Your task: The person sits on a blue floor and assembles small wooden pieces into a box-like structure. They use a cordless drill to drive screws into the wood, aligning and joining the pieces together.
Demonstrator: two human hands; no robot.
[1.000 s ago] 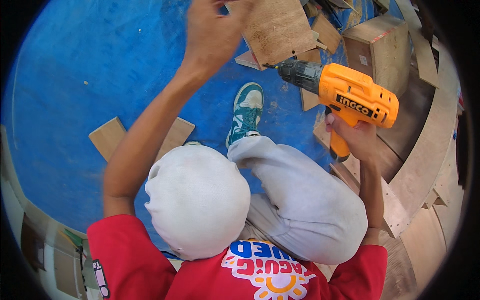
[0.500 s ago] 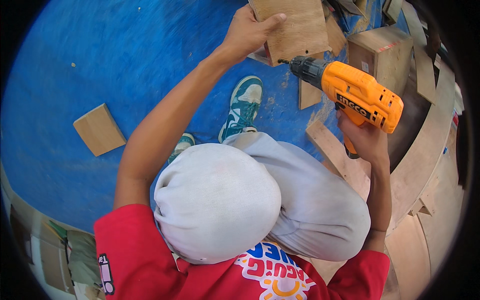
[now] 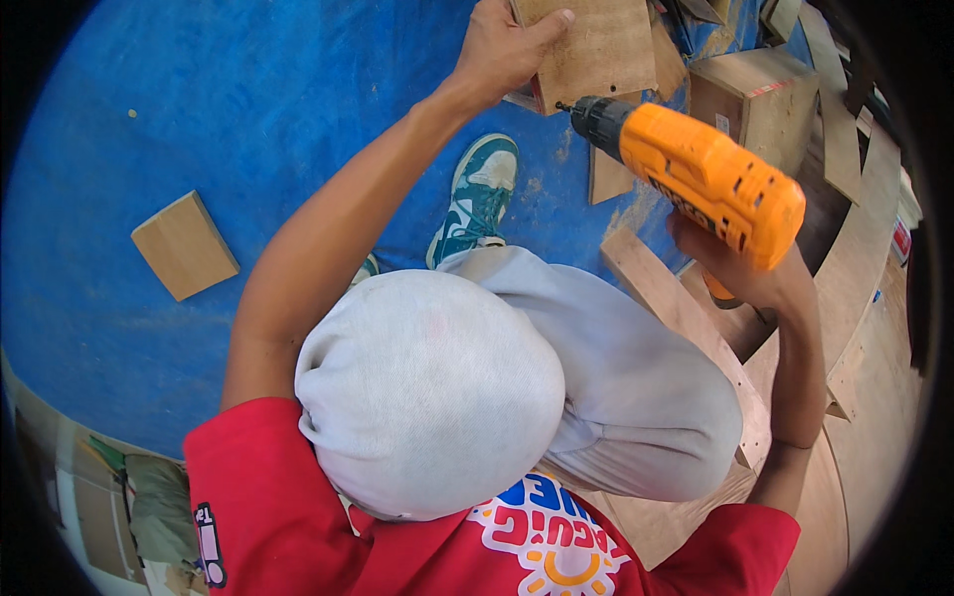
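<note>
My left hand (image 3: 507, 48) grips the left edge of a wooden box (image 3: 601, 55) at the top of the view, thumb lying over its plywood face. Wrapped round the handle of an orange cordless drill (image 3: 711, 174) is my right hand (image 3: 730, 263). The drill points up and left, its dark bit at the near left corner of the plywood face; whether the tip has entered the wood I cannot tell. A small dark hole shows near the same edge, to the right of the bit. The drill's body partly hides my right fingers.
A square wood piece (image 3: 186, 245) lies on the blue floor covering (image 3: 328, 119) at left. Another wooden box (image 3: 760, 99) stands at upper right. Long boards (image 3: 676, 318) lie beside my bent knee, with curved plywood strips (image 3: 855, 268) farther right. My shoe (image 3: 477, 204) is below the held box.
My right hand has tilted the drill and swung its rear outward, bringing the bit against the box's near left corner. The box and my left hand have shifted slightly right.
</note>
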